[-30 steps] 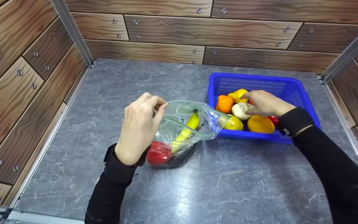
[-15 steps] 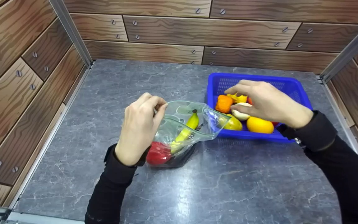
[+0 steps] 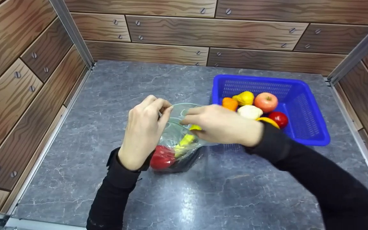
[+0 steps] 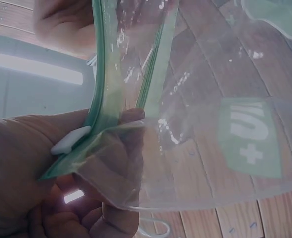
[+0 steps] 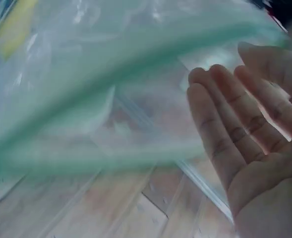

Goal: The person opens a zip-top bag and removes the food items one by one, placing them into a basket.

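1. With our left hand (image 3: 144, 131) we pinch the clear zip bag (image 3: 168, 139) by its green edge, beside the white slider (image 4: 70, 141).
2. Our right hand (image 3: 224, 124) is at the bag's mouth, thumb apart from its loosely extended fingers.
3. We see the bag on the grey table (image 3: 251, 188), left of the blue basket (image 3: 260, 77), a banana (image 3: 185, 141) and something red (image 3: 162, 158) inside.

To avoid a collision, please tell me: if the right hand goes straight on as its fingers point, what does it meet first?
Probably the bag; the left hand, which pinches its edge, seems to lie beyond. Depth is unclear here.
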A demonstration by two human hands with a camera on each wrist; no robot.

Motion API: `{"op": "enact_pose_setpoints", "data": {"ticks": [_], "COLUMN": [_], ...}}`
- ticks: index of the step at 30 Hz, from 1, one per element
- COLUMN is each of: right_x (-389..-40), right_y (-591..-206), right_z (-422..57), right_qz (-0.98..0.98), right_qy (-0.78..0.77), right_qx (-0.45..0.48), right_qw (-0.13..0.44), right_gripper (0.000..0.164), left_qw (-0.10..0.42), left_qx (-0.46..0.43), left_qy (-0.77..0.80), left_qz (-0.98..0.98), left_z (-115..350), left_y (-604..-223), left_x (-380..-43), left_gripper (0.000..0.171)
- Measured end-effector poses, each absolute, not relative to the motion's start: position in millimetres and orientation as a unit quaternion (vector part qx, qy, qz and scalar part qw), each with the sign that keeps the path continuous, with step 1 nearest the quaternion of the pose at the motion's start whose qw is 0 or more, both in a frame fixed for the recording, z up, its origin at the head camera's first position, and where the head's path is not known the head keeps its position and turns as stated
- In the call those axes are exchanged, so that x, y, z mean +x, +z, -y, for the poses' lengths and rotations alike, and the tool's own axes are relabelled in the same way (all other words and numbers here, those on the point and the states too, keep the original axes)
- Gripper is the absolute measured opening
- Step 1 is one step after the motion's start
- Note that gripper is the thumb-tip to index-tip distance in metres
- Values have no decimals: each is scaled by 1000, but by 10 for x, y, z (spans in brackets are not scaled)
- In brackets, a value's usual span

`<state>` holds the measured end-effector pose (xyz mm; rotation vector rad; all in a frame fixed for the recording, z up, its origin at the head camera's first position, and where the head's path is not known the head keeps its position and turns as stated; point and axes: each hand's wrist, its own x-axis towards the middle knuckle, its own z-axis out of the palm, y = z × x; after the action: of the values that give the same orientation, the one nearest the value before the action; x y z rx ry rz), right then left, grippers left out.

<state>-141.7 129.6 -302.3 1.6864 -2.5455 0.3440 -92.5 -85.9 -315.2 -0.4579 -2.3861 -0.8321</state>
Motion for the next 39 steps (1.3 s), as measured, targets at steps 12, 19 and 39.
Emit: {"op": "enact_pose_setpoints", "data": {"ticks": [12,19,39], "right_x": [-1733,-1832,-1905], "right_y": [-3685,-3924,-4201], "right_z": [-699,-577,-535], "right_qz": [849,844,814], "right_qy": [124,154,227], "right_qx": [499,476,462], "right_qw": [-125,-192,-270], "right_gripper": [33,56,81], "left_qw": [282,276,283], "left_qx": [-177,-177,-188], "left_qy": [-317,-318,-319], "left_qz": [888,890,885], "left_z": [864,865,862], "left_y": [-3167,-3185,-3190], "left_x": [-919,-923,-932], "left_gripper": [7,7,6]}}
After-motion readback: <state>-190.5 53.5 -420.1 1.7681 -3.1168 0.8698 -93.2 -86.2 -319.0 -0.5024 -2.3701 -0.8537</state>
